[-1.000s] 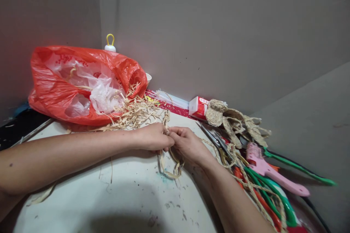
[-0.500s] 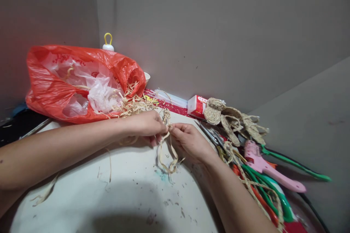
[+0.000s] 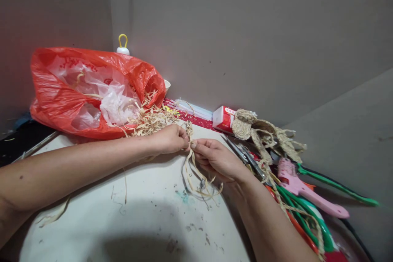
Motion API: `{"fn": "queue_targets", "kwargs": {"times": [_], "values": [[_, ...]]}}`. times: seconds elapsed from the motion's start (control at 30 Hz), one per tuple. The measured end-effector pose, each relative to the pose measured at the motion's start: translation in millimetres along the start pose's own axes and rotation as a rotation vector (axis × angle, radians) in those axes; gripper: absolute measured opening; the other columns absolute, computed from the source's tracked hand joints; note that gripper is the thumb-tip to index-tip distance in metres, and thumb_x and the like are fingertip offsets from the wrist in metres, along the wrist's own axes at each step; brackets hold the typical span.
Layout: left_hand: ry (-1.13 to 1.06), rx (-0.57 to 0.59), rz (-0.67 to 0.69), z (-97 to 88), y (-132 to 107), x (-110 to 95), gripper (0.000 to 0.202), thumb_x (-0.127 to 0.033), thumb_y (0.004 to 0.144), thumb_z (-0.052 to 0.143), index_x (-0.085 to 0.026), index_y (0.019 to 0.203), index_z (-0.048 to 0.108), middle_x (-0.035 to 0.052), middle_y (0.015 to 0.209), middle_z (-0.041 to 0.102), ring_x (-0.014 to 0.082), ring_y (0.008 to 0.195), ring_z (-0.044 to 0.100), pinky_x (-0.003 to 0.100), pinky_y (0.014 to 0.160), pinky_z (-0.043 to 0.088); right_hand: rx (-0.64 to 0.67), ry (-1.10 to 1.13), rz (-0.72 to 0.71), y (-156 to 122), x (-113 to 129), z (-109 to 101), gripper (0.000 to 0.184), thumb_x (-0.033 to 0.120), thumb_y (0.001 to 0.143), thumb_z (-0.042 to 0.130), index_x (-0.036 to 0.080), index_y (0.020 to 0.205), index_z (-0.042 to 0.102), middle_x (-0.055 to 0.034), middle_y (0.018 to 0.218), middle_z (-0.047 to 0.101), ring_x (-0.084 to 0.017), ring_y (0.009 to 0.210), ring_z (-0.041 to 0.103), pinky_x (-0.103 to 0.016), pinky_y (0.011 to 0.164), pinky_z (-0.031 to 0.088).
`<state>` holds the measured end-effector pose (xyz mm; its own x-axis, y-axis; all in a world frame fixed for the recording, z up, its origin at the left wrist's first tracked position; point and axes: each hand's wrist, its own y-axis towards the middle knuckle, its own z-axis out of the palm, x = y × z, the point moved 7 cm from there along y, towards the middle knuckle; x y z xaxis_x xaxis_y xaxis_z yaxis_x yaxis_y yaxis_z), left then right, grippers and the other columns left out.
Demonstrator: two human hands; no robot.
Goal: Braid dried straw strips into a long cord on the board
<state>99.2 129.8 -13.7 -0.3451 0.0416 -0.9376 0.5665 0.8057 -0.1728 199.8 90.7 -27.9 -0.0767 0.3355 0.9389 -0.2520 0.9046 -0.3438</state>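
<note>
Between my hands is a braid of pale straw-like strips (image 3: pixel 189 130), its plaited part reaching away from me and its loose ends (image 3: pixel 196 178) hanging toward me over the white surface. My left hand (image 3: pixel 173 139) is closed on the strips from the left, fingertips pinched at the lower end of the plait. From the right, my right hand (image 3: pixel 213 155) pinches the strips with thumb and forefinger, its fingertips almost touching the left ones. The exact crossing of the strips is hidden by my fingers.
A red plastic bag (image 3: pixel 61 106) and loose straw strips (image 3: pixel 150 120) lie at the back left. A red-and-white box (image 3: pixel 223 118), woven straw pieces (image 3: pixel 260 129), scissors (image 3: pixel 242 153), a pink glue gun (image 3: pixel 302 186) and green-handled tools (image 3: pixel 337 180) crowd the right. A white table (image 3: pixel 147 208) lies beneath.
The strips' loose ends, looped together before, now hang more spread out and farther to the right. Both hands still pinch close together at the braid. The view has shifted slightly.
</note>
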Motion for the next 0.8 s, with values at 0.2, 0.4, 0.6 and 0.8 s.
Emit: {"fn": "queue_targets", "kwargs": {"times": [0.2, 0.4, 0.6, 0.8], "values": [[0.051, 0.150, 0.085, 4.5, 6, -2, 0.013, -0.012, 0.074, 0.050, -0.015, 0.062, 0.055, -0.0019, 0.062, 0.060, 0.0085, 0.060, 0.054, 0.018, 0.059, 0.040, 0.028, -0.002, 0.021, -1, -2, -1, 0.031, 0.042, 0.072, 0.068, 0.018, 0.064, 0.050, 0.0111, 0.044, 0.027, -0.004, 0.039, 0.014, -0.022, 0.038, 0.008], [0.254, 0.206, 0.193, 1.7, 5, -15, 0.018, -0.010, 0.079, 0.045, -0.015, 0.066, 0.057, -0.0014, 0.063, 0.060, 0.0088, 0.055, 0.052, 0.019, 0.057, 0.038, 0.063, -0.034, 0.030, -1, -3, -1, 0.027, 0.042, 0.073, 0.066, 0.016, 0.071, 0.056, 0.0111, 0.043, 0.027, -0.005, 0.039, 0.014, -0.023, 0.038, 0.005], [0.431, 0.068, 0.218, 2.2, 4, -18, 0.012, -0.011, 0.073, 0.048, -0.015, 0.066, 0.057, -0.0011, 0.063, 0.059, 0.0108, 0.059, 0.050, 0.020, 0.056, 0.034, 0.060, -0.037, 0.029, -2, -2, -1, 0.028, 0.042, 0.074, 0.065, 0.016, 0.071, 0.056, 0.0118, 0.042, 0.025, -0.005, 0.039, 0.012, -0.022, 0.038, 0.005], [0.195, 0.093, 0.066, 7.5, 12, -1, 0.025, -0.019, 0.076, 0.041, -0.015, 0.056, 0.057, -0.0009, 0.048, 0.050, 0.0093, 0.043, 0.042, 0.022, 0.046, 0.031, 0.056, -0.066, 0.024, -1, -2, 1, 0.022, 0.037, 0.076, 0.063, 0.015, 0.073, 0.058, 0.0111, 0.044, 0.026, -0.005, 0.040, 0.015, -0.022, 0.038, 0.009]]}}
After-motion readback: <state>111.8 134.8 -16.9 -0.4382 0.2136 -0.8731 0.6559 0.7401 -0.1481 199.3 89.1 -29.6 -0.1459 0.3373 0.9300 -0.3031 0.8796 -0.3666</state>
